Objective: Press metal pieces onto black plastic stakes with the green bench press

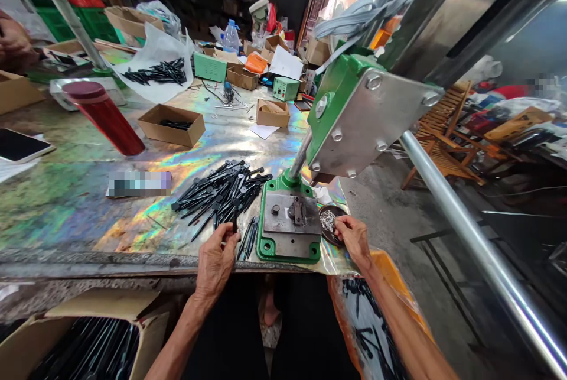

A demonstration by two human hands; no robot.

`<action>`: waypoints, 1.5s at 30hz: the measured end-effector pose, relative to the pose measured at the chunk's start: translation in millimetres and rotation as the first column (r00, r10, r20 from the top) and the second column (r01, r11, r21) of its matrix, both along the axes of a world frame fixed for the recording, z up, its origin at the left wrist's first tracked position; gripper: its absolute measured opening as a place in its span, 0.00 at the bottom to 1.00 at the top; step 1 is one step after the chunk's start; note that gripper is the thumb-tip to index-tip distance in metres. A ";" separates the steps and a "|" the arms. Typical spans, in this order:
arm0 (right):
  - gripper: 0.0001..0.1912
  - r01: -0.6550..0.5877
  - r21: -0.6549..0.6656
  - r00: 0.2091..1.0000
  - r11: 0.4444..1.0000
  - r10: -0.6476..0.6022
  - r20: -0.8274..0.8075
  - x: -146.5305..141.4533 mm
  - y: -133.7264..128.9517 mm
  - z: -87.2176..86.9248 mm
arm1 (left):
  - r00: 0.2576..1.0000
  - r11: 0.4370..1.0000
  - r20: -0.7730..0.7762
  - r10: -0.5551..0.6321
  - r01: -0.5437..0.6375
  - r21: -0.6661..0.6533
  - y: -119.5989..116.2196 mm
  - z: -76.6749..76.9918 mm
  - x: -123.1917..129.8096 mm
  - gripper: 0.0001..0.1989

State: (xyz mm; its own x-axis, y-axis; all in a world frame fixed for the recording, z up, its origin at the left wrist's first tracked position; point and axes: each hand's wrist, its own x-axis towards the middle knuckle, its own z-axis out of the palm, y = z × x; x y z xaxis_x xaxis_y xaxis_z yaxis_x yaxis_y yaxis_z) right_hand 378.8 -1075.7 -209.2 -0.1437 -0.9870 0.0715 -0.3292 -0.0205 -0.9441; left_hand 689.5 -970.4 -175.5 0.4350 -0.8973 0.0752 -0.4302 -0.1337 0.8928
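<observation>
My left hand [216,257] is at the table's front edge, thumb and fingers pinched on a slender black part [235,221], mostly hidden by the fingers. Just beyond it lies a heap of similar black parts [225,191] with rounded ends. A few more black parts [248,238] lie between that hand and the green hand press [289,246]. A steel plate with a small fixture [299,211] sits on the press base. To its right, my right hand [354,239] has its fingertips closed in a round dark dish [328,237] of small silvery pins [328,220]; whatever they pinch is too small to make out.
The press head [354,114] and its long lever [482,250] rise at the right. A red flask [106,120], a phone [22,145] and a cardboard box [172,126] stand on the left. Below are a carton [146,338] and an orange crate [385,268] holding black parts. Another person's hand [15,43] shows far left.
</observation>
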 end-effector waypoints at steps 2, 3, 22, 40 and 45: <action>0.10 0.019 0.019 0.993 1.000 -0.021 0.115 4.3 3.1 6.6 | 0.998 0.999 -0.051 -0.040 0.041 0.012 4.8 10.5 -8.0 0.13; 0.10 0.017 0.029 0.985 0.999 -0.022 0.172 7.7 6.2 12.0 | 0.993 0.997 -0.089 -0.073 0.075 0.020 7.4 15.4 -13.0 0.12; 0.06 -0.540 0.019 0.615 0.841 0.379 0.692 98.7 78.7 103.5 | 0.613 0.870 -0.714 -0.340 0.493 0.009 49.8 49.6 -69.2 0.16; 0.09 -0.585 0.076 0.654 0.808 0.413 0.634 85.7 77.8 102.7 | 0.488 0.844 -0.832 -0.262 0.535 0.048 58.5 47.0 -68.5 0.18; 0.07 -0.641 0.106 0.646 0.760 0.459 0.610 78.9 74.0 99.0 | 0.474 0.826 -0.828 -0.298 0.564 0.025 59.2 44.0 -65.8 0.17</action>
